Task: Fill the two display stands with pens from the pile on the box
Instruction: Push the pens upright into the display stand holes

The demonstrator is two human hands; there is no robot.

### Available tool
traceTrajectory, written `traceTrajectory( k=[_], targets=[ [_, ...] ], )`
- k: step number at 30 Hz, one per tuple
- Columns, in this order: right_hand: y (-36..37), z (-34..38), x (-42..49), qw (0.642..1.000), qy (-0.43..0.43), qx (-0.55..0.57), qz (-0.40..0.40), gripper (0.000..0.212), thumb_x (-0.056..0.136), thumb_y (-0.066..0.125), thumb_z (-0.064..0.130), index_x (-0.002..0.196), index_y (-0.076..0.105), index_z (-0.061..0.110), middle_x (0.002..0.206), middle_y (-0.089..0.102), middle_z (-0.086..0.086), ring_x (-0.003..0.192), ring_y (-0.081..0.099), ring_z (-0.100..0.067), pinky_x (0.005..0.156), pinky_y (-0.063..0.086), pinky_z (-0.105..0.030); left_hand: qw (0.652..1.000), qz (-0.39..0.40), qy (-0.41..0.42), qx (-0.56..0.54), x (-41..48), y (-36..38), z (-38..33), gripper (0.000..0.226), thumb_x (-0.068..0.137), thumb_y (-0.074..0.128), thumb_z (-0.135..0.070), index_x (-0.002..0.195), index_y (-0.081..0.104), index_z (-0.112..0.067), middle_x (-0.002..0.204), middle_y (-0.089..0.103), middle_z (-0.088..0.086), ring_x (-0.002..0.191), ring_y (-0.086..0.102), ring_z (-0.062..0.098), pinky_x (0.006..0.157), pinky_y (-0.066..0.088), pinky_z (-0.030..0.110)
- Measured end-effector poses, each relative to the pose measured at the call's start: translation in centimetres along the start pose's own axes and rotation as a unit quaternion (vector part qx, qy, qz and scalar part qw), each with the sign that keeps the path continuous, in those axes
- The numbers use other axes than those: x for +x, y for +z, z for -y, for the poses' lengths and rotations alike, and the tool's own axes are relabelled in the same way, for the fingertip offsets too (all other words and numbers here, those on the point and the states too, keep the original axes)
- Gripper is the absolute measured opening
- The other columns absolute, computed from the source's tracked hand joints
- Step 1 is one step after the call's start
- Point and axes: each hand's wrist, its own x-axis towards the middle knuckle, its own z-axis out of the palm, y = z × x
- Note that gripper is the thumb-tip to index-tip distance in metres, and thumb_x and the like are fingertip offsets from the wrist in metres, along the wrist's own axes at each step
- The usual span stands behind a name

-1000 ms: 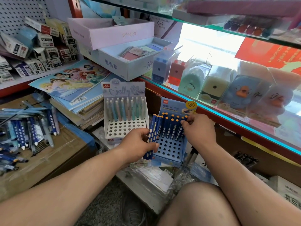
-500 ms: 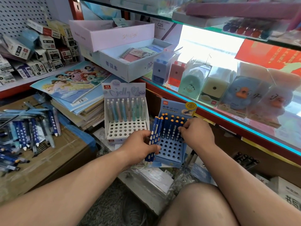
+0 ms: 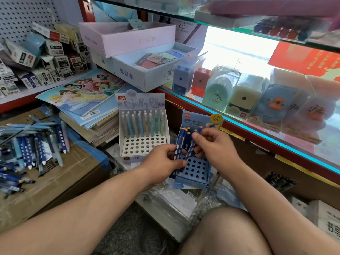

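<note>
- Since a second ago, the right hand (image 3: pixel 215 146) has come off the blue display stand's (image 3: pixel 195 172) back row to the bundle of dark blue pens (image 3: pixel 179 150), its fingers pinching one.
- Left hand (image 3: pixel 163 161) fingers grip that bundle before the stand.
- White display stand (image 3: pixel 142 144) stands just left, its back rows filled.
- Pen pile (image 3: pixel 31 148) lies on the cardboard box (image 3: pixel 60 173), far left.

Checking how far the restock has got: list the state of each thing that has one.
White stand: back rows hold pastel pens, front holes empty.
Blue stand: front holes empty, back hidden by hands.
Left hand: shut on a bundle of dark blue pens.
Right hand: fingers pinching one pen from that bundle.
Pile on the box: loose, many pens left.
</note>
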Motion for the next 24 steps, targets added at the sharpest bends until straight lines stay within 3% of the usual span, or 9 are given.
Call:
traceTrajectory(
  k=[3, 5, 10, 13, 16, 20, 24],
  targets=[
    [-1.6, -0.9, 1.0, 0.990, -0.024, -0.028, -0.138, 0.007, 0.098, 0.067, 0.028, 0.094, 0.070, 0.023, 0.084, 0.072, 0.000, 0.076, 0.071, -0.014, 0.072, 0.064, -0.038, 1.000, -0.026, -0.006, 0.000, 0.4, -0.6, 0.0, 0.021, 0.089, 0.076, -0.004, 0.104, 0.072, -0.017, 0.102, 0.075, 0.017, 0.087, 0.074, 0.030, 0.086, 0.062, 0.052],
    [-2.4, -1.6, 1.5, 0.981, -0.022, -0.077, -0.179, 0.008, 0.097, 0.067, 0.034, 0.090, 0.070, 0.030, 0.085, 0.072, 0.005, 0.082, 0.071, -0.016, 0.079, 0.062, -0.046, 1.000, -0.022, -0.017, -0.006, 0.4, -1.2, 0.1, 0.021, 0.090, 0.075, -0.003, 0.106, 0.070, -0.015, 0.100, 0.074, 0.017, 0.083, 0.073, 0.026, 0.085, 0.063, 0.045],
    [-2.8, -2.1, 1.9, 0.969, -0.011, -0.184, -0.162, 0.009, 0.097, 0.065, 0.031, 0.093, 0.071, 0.025, 0.086, 0.067, 0.012, 0.085, 0.064, -0.012, 0.069, 0.048, -0.029, 0.999, -0.020, -0.028, -0.011, 0.3, -1.7, 0.2, 0.020, 0.093, 0.072, -0.003, 0.110, 0.067, -0.012, 0.094, 0.071, 0.014, 0.077, 0.071, 0.024, 0.074, 0.061, 0.037],
    [-2.8, -2.1, 1.9, 0.968, 0.009, -0.207, -0.142, 0.009, 0.098, 0.064, 0.027, 0.090, 0.069, 0.027, 0.081, 0.064, 0.014, 0.083, 0.061, -0.013, 0.074, 0.046, -0.030, 1.000, -0.011, -0.030, 0.001, 0.2, -1.7, 0.2, 0.019, 0.093, 0.071, -0.003, 0.108, 0.067, -0.015, 0.091, 0.071, 0.014, 0.077, 0.069, 0.022, 0.071, 0.059, 0.035],
    [-2.9, -2.3, 2.0, 0.969, 0.024, -0.201, -0.139, 0.011, 0.097, 0.064, 0.027, 0.088, 0.069, 0.027, 0.081, 0.067, 0.012, 0.082, 0.066, -0.015, 0.079, 0.056, -0.038, 0.999, -0.006, -0.031, 0.011, 0.0, -1.7, 0.1, 0.020, 0.094, 0.070, -0.005, 0.109, 0.067, -0.017, 0.092, 0.072, 0.012, 0.079, 0.070, 0.021, 0.068, 0.057, 0.031],
    [-3.0, -2.3, 1.9, 0.966, 0.026, -0.210, -0.146, 0.011, 0.096, 0.066, 0.029, 0.088, 0.071, 0.023, 0.082, 0.071, 0.005, 0.082, 0.069, -0.020, 0.080, 0.058, -0.043, 0.999, -0.010, -0.027, 0.021, 0.0, -1.7, 0.2, 0.022, 0.092, 0.072, -0.004, 0.108, 0.068, -0.019, 0.102, 0.073, 0.021, 0.095, 0.074, 0.036, 0.085, 0.063, 0.044],
    [-3.0, -2.1, 1.9, 0.962, 0.027, -0.224, -0.154, 0.012, 0.095, 0.069, 0.031, 0.087, 0.070, 0.022, 0.083, 0.071, 0.003, 0.083, 0.069, -0.021, 0.081, 0.057, -0.043, 0.999, -0.010, -0.029, 0.022, -0.1, -1.6, 0.2, 0.022, 0.092, 0.072, -0.002, 0.107, 0.069, -0.018, 0.105, 0.071, 0.028, 0.100, 0.071, 0.043, 0.090, 0.059, 0.053]
  ],
)
